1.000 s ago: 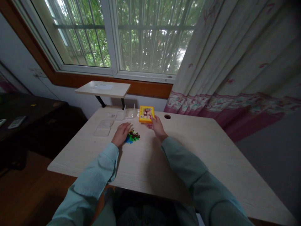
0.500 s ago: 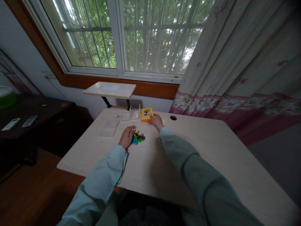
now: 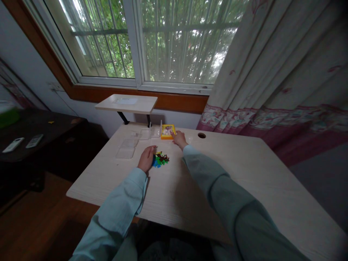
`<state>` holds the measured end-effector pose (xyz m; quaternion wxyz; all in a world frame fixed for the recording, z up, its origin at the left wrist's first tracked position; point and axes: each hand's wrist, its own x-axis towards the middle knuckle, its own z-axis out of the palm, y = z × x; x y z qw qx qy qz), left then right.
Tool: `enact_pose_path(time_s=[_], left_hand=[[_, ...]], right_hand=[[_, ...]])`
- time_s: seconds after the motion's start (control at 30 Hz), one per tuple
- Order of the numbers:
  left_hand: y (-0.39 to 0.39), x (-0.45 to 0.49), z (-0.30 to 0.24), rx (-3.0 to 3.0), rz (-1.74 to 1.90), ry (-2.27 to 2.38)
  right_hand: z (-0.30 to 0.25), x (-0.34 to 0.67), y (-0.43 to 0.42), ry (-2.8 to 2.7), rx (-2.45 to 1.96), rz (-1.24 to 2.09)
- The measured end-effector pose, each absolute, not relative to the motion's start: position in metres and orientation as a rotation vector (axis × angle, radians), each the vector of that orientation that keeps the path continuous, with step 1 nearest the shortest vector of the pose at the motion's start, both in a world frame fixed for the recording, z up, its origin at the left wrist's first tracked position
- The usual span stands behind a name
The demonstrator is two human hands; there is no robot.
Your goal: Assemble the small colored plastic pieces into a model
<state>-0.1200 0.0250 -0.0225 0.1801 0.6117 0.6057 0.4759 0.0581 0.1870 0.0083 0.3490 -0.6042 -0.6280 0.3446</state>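
Observation:
My left hand (image 3: 146, 158) rests on the desk with its fingers stretched out, against the left side of a small heap of coloured plastic pieces (image 3: 161, 159). Blue, green, dark red and yellow ones lie mixed together. My right hand (image 3: 179, 139) is at the front right corner of a flat yellow box (image 3: 168, 132) with a printed picture on top. Its index finger reaches out and touches the box, which lies on the desk. The other fingers are partly hidden, and nothing shows in their hold.
Clear plastic cases (image 3: 125, 152) lie behind and left of my left hand. A small raised shelf (image 3: 127, 103) stands at the back left of the desk (image 3: 223, 188). A round cable hole (image 3: 201, 135) is right of my right hand. Curtains (image 3: 261, 119) hang at the right.
The yellow box has shifted slightly left and back and now lies flat. My right hand has loosened its hold, leaving a finger on the box. My left hand has stayed beside the heap.

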Motion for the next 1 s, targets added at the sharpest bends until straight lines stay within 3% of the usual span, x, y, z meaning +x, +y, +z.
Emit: enact_pose_path(time_s=[0.2,0.4,0.6,1.0], left_hand=[[0.029,-0.123,-0.026,1.826,1.31,1.692],[0.02,-0.119,-0.017,2.183,1.068,1.845],[0.006,-0.12,-0.009,2.269,0.862,2.078],[0.005,-0.115,-0.016,2.208,0.956,1.809]], right_hand=[[0.012,0.079,0.164,-1.861,-1.447,0.661],[0.004,0.086,0.119,-2.302,-1.075,0.736],[0.003,0.073,0.091,-2.657,-0.982,0.745],[0.004,0.054,0.078,-2.494,-1.126,0.785]])
